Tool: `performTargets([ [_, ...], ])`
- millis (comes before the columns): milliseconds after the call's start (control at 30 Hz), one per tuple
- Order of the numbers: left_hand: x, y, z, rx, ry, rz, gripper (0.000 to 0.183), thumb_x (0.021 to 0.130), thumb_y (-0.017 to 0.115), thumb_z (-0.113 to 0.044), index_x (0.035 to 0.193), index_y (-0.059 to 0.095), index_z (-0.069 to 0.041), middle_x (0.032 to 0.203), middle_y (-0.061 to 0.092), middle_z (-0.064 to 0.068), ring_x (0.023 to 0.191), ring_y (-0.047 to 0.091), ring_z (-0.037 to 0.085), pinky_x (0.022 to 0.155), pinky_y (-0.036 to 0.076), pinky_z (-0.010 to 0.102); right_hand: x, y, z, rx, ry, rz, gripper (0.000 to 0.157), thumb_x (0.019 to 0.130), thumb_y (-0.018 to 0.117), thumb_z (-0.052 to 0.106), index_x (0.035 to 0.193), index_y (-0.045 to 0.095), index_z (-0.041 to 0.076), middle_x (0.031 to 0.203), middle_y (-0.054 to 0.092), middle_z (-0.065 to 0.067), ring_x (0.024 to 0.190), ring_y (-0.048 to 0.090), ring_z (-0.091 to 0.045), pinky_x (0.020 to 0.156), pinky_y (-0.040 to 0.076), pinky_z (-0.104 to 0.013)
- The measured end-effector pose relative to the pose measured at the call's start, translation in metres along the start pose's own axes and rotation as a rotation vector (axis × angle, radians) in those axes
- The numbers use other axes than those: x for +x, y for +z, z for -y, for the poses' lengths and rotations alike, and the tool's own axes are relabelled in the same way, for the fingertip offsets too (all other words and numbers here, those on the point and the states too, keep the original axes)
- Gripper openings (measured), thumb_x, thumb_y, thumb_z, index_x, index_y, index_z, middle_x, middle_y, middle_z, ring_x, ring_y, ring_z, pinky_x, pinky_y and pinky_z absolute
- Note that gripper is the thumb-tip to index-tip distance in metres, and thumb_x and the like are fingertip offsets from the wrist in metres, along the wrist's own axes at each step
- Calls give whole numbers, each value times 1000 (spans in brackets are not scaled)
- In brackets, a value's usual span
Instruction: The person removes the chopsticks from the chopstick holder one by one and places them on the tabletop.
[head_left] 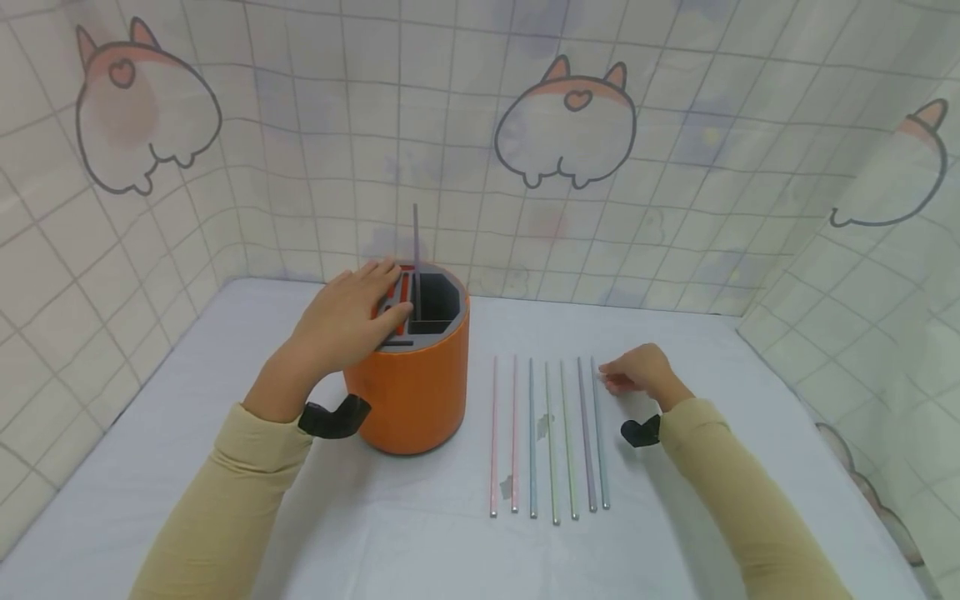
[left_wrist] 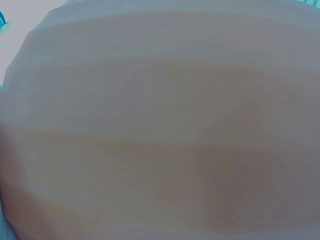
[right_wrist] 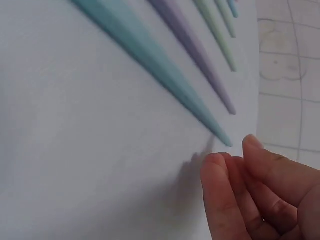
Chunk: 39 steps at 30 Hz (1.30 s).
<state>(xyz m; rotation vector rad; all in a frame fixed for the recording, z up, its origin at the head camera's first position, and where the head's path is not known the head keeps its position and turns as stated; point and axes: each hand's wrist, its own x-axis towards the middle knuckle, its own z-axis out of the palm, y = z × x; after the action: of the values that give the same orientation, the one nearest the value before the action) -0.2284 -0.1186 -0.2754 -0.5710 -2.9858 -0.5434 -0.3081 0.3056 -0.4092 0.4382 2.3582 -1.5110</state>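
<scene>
My left hand [head_left: 341,312] rests on the top of an orange utensil holder [head_left: 412,400], thumb and fingers across its grey divided insert. A slim purple stick [head_left: 416,237] stands upright in one compartment. In the left wrist view a close, blurred curved surface [left_wrist: 160,100] fills nearly everything. My right hand [head_left: 637,371] hovers by the far end of the rightmost blue stick [head_left: 600,433], a slender rod like a chopstick. In the right wrist view, a gap shows between thumb and fingertips [right_wrist: 214,162], just off that stick's tip. A purple stick [right_wrist: 197,60] lies beside it.
Left of these, several pink, blue and green sticks [head_left: 551,442] lie in a spaced row, silvery ends toward me. Small grey patches [head_left: 545,425] show on the white table [head_left: 420,533]. A grid-patterned cloth [head_left: 465,108] surrounds the table's back and sides.
</scene>
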Motion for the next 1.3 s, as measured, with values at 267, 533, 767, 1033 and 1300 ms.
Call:
performTargets([
  [267, 1, 2, 1, 5, 5, 3, 65, 105, 41, -41, 157, 27, -5, 166, 22, 13, 155, 15, 34, 128, 11, 53, -12, 19, 66, 20, -271, -6, 45, 94, 69, 13, 131, 59, -11, 118, 72, -17, 79, 72, 0, 83, 59, -19],
  [533, 3, 2, 1, 10, 13, 6, 65, 105, 41, -40, 157, 26, -5, 166, 21, 14, 155, 15, 35, 127, 11, 53, -42, 71, 153, 24, -485, 70, 40, 91, 74, 19, 127, 67, 2, 128, 69, -15, 115, 69, -24, 94, 57, -26],
  [767, 2, 2, 2, 13, 2, 18, 65, 105, 41, -41, 157, 26, -5, 166, 21, 14, 155, 15, 35, 127, 12, 54, -68, 113, 203, 9, -639, 225, 43, 86, 79, 20, 125, 70, 6, 125, 72, -7, 113, 70, -17, 96, 57, -27],
  [1033, 0, 2, 4, 6, 3, 5, 65, 105, 41, -40, 157, 27, -4, 165, 23, 15, 154, 16, 36, 127, 12, 54, -76, 148, 222, -38, -675, 252, 40, 86, 78, 14, 124, 70, 4, 121, 73, -10, 107, 72, -19, 93, 59, -29],
  [1300, 0, 3, 4, 2, 18, -7, 64, 105, 41, -39, 156, 28, -3, 165, 24, 16, 154, 17, 36, 127, 13, 54, -82, 158, 228, 53, -603, 195, 32, 87, 78, 14, 117, 73, 3, 114, 75, -12, 96, 76, -20, 89, 60, -29],
])
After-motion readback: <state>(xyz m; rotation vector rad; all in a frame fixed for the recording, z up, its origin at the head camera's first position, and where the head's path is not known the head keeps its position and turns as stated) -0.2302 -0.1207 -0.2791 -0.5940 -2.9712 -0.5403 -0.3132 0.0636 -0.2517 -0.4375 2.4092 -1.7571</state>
